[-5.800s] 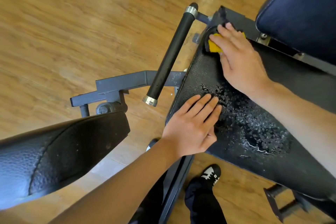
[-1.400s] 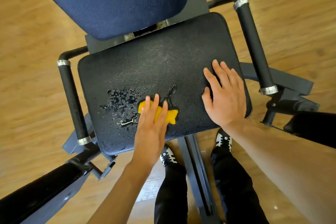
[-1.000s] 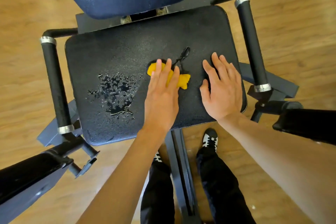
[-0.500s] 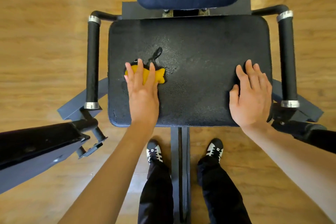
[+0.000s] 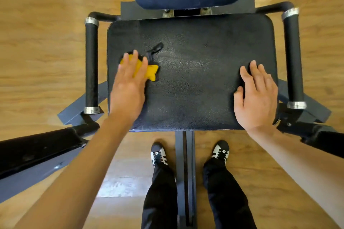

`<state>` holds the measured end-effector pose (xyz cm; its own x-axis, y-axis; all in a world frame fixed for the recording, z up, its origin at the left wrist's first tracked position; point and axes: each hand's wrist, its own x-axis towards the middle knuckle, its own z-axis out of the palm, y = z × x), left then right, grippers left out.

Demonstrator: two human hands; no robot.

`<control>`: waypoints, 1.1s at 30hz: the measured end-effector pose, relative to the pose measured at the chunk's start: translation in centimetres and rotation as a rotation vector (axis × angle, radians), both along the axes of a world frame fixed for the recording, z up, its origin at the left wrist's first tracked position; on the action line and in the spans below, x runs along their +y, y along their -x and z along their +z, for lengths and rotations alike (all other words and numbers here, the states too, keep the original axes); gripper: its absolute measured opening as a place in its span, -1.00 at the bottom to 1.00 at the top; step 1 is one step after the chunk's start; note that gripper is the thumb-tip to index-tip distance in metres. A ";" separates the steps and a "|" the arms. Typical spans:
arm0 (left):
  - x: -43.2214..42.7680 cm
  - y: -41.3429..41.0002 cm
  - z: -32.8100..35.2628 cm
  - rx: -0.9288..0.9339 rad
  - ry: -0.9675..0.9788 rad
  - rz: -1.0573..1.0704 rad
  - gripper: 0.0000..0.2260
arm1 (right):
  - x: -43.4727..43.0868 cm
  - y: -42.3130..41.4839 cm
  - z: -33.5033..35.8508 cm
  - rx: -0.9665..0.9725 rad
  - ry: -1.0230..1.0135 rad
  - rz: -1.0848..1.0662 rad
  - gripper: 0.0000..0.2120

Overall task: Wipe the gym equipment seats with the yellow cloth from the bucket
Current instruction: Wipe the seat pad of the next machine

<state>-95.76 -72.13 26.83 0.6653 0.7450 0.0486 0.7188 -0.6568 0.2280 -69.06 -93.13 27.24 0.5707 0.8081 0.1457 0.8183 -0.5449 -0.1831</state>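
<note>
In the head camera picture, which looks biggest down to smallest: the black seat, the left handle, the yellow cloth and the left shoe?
1. Black seat
2. Left handle
3. Yellow cloth and left shoe: about alike. The left hand hides part of the cloth, and the shoe lies farther away.

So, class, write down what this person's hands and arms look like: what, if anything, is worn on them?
The left hand and right hand are bare: no gloves, rings, watch or bands show. Both forearms are uncovered up to the frame's edge, with no sleeve in view. Below them show black trousers and black lace-up shoes with white stripes.
</note>
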 end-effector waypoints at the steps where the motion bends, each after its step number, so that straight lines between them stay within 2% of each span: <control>1: 1.7 1.9 0.5 0.024 0.025 0.036 -0.53 | 0.0 0.0 0.0 0.005 0.003 0.001 -0.54; 4: 2.8 3.0 1.8 0.016 0.120 0.107 -0.54 | 0.2 0.0 0.1 0.008 0.012 0.001 -0.54; 8: -0.2 -2.0 0.9 -0.040 0.048 0.164 -0.56 | 0.1 0.1 0.2 0.012 0.026 -0.010 -0.54; 12: -4.0 -10.8 -0.2 -0.110 -0.025 -0.101 -0.52 | 0.3 0.1 0.1 0.004 0.036 -0.014 -0.54; 15: -7.3 -17.2 0.0 -0.185 0.025 -0.305 -0.50 | 0.2 0.0 -0.1 -0.012 0.022 -0.017 -0.56; 17: -7.8 -18.6 -0.1 -0.192 0.049 -0.360 -0.50 | 0.2 -0.1 -0.2 -0.009 0.012 -0.013 -0.59; 22: -5.6 -11.2 -0.3 -0.152 0.064 -0.360 -0.52 | 0.2 -0.1 0.1 -0.001 0.045 -0.015 -0.53; 28: -1.8 1.8 1.2 -0.068 0.136 -0.098 -0.59 | 0.2 -0.1 0.6 0.021 0.059 -0.009 -0.53; 33: -0.7 -0.8 1.9 -0.088 0.175 0.071 -0.58 | 0.5 0.0 0.5 0.029 0.043 -0.010 -0.52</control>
<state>-95.00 -72.81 28.71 0.6096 0.7921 -0.0298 0.7341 -0.5499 0.3983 -69.07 -92.66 27.78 0.5824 0.8074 0.0944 0.8073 -0.5609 -0.1835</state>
